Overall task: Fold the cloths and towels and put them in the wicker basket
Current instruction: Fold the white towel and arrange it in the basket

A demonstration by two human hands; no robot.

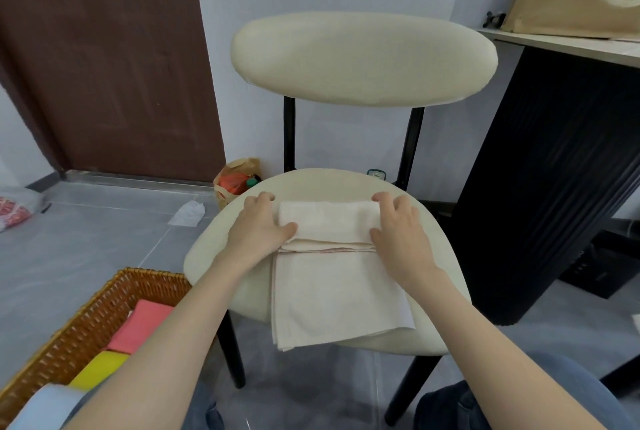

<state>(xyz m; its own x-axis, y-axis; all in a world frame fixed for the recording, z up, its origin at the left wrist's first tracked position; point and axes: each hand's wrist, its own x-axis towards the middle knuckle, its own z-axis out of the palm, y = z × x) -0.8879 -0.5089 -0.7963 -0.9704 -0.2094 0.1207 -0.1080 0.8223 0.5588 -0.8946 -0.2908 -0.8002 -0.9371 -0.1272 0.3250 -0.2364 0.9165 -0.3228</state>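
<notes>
Grey floor tiles and a pale wall are forming the background, and a cream chair seat is serving as the work surface. One cream towel is lying on this seat, with its near end hanging slightly over the front edge and its far portion doubled back toward the person, so that a layered hem is showing across the middle. Judged from this layout, the towel is being folded partway and at least one further fold is remaining before transfer. To the lower left, on the floor just beside the chair, the wicker basket is already holding a pink cloth, a yellow cloth and a pale blue cloth, each folded, so part of the task is appearing complete. No other unfolded cloth is showing in view. Both forearms are reaching forward and slightly inward over the seat, palms down. The left hand is gripping the left side of the doubled portion, thumb lying on top and fingers curling round the far corner. The right hand is mirroring this on the right side, fingers bending over the far corner and thumb pressing at the hem.
</notes>
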